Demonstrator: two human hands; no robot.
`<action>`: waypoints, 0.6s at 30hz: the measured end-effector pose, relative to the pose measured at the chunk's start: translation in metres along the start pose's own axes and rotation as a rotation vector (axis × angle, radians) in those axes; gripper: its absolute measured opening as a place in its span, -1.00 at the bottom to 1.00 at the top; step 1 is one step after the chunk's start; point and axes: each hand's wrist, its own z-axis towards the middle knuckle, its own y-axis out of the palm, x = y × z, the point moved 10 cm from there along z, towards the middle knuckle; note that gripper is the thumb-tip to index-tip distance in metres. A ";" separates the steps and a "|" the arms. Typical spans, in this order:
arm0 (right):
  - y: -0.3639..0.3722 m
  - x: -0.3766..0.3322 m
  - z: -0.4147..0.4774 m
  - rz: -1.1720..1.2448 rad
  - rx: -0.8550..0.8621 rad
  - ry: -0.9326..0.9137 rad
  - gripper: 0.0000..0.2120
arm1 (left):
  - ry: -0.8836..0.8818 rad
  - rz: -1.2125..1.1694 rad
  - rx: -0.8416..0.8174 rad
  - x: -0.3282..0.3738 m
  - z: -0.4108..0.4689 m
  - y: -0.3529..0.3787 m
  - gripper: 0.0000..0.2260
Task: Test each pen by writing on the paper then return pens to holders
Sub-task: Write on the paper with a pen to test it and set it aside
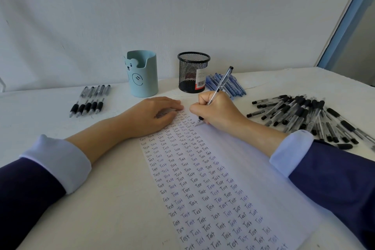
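Observation:
A white paper (233, 160) covered with rows of the handwritten word "Test" lies in front of me. My right hand (219, 111) grips a clear pen with a black tip (220, 85), whose point touches the paper near its top. My left hand (150, 115) rests flat on the paper's upper left corner, fingers apart. Behind the paper stand two holders: a light blue bear cup (143, 74) and a black mesh cup (192, 72).
A row of several black pens (90, 100) lies at the left of the table. A large heap of black pens (310, 117) lies at the right. Blue pens (229, 85) are piled beside the mesh cup. A white wall stands behind.

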 end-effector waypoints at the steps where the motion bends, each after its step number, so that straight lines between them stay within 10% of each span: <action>1: 0.000 0.000 0.000 0.004 -0.005 0.004 -0.66 | 0.000 0.004 -0.004 0.000 0.000 0.001 -0.66; 18: -0.004 0.011 0.005 -0.046 0.038 0.026 -0.66 | 0.013 0.011 0.010 0.002 0.000 -0.001 -0.71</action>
